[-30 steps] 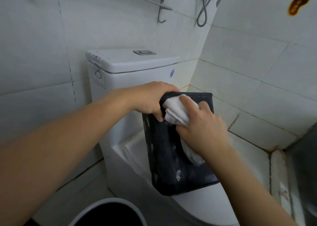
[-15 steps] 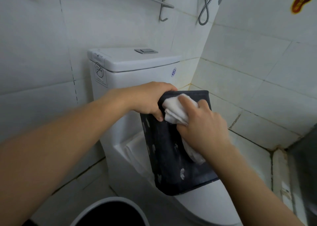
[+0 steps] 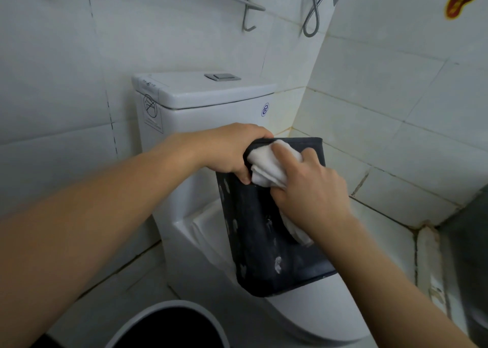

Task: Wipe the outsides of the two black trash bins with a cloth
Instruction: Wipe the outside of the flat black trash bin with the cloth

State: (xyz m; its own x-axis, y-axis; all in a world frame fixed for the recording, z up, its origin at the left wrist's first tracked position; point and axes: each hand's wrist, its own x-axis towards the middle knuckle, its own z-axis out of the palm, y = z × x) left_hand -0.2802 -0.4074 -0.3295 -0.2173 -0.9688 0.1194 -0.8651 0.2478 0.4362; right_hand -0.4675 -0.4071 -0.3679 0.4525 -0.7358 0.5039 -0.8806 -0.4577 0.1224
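Person wiping black bin [image 3: 266, 242] w/ white cloth [image 3: 269, 167] over toilet [image 3: 211, 126]
Left hand [image 3: 232, 149] is gripping bin's top rim, holding it tilted in the air; right hand [image 3: 311, 192] is clutching cloth & pressing it on bin's side; 2nd bin [image 3: 169, 326] is sitting at bottom edge

Soft even daylight, faint shadows, wide-angle edge bending, slight blur
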